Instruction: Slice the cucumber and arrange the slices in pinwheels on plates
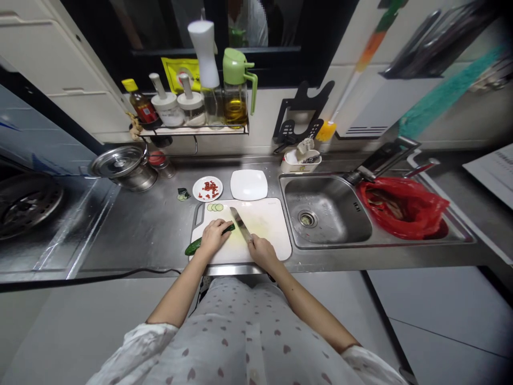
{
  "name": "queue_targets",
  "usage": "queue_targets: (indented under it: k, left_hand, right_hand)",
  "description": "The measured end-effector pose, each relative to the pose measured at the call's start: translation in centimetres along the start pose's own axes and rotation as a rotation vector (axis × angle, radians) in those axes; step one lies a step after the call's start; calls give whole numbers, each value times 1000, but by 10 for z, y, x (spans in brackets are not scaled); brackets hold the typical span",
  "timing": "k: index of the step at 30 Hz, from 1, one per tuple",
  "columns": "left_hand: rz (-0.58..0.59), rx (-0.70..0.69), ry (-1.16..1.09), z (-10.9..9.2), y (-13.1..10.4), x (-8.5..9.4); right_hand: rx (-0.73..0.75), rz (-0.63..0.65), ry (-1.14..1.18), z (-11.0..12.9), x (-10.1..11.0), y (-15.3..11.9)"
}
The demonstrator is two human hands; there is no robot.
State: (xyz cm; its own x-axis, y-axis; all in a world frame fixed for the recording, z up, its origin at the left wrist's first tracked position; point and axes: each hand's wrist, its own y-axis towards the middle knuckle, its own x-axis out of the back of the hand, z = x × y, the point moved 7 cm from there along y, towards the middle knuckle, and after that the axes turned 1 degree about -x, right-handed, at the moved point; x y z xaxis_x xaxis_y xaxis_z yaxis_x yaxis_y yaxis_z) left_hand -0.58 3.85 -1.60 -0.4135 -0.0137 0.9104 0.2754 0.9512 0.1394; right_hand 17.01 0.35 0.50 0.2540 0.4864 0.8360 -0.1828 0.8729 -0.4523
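Heart-patterned clothing (232,337) lies between outstretched arms (315,310), left hand (214,236) curled holding cucumber (193,247), right hand (263,252) closed round knife (240,223).

Left hand (213,237) steadies a long dark-green cucumber (193,247) on the white plastic cutting board (270,227); right hand (263,252) grips a silver-bladed knife (241,224) close beside.
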Motion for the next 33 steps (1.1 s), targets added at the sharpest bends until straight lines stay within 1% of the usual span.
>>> queue_targets:
  k: [6, 9, 11, 14, 22, 33]
  left_hand:
    - [83, 10, -131, 0, 4, 0]
    - [109, 32, -178, 3, 6, 0]
    - [105, 38, -170, 7, 8, 0]
    - [76, 6, -179, 9, 9, 2]
    - [-6, -62, -199, 4, 4, 1]
    - [-10, -102, -204, 3, 5, 0]
  right_hand:
    - [-16, 11, -1, -4, -1, -3]
    - [-19, 20, 4, -5, -1, -4]
    - [-22, 18, 8, -6, -1, -4]
    - [-21, 17, 8, -5, -1, -5]
    - [-2, 9, -38, 0, 3, -7]
    - [19, 43, -72, 8, 2, -7]
